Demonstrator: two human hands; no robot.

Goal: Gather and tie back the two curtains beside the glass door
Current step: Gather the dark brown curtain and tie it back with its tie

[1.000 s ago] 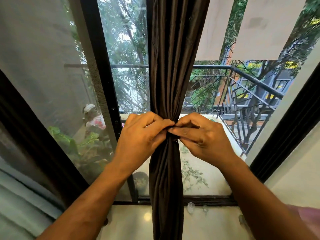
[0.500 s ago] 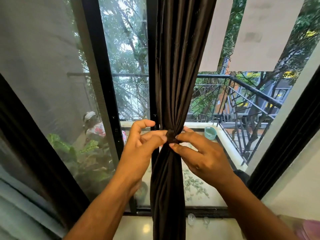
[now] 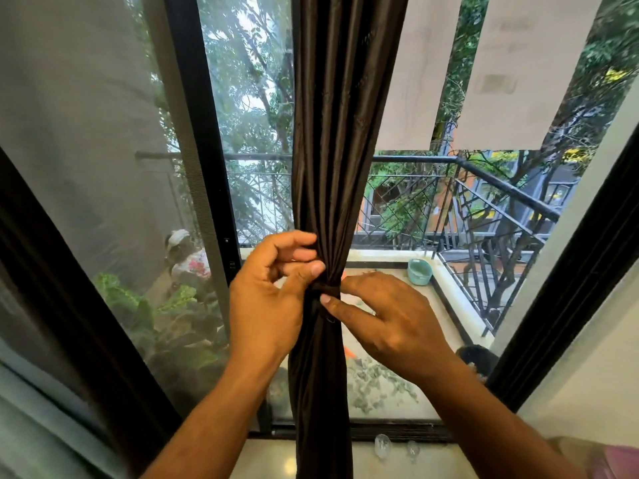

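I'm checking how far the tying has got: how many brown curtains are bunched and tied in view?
1: the brown curtain hangs in the middle before the glass door, cinched by a band. A second curtain is not clearly visible.
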